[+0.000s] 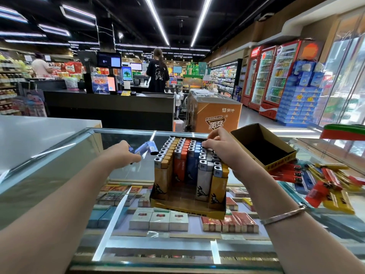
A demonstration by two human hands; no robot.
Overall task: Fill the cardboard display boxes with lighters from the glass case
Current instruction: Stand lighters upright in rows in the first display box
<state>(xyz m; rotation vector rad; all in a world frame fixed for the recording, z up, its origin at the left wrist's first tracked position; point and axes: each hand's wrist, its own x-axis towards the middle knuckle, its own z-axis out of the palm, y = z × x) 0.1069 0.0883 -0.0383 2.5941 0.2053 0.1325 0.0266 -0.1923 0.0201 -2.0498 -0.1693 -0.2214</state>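
Observation:
A cardboard display box (187, 207) stands on the glass case (126, 248) in the middle, packed with upright yellow, orange, blue and white lighters (184, 155). My right hand (221, 149) rests over the back rows, its fingertips pinching a lighter top. To the left, my left hand (126, 154) grips a blue lighter (131, 150); two more blue lighters (148, 148) lie just beyond it on the glass. An empty cardboard box (276, 165) sits tilted to the right. Loose red, yellow and blue lighters (324, 182) lie scattered at the far right.
Cigarette packs (158, 220) fill the shelf under the glass. A grey counter (39, 131) adjoins on the left. Beyond stand a black checkout counter (110, 109), an orange freezer (215, 113), drink fridges (272, 80) and a person in a black shirt (158, 72).

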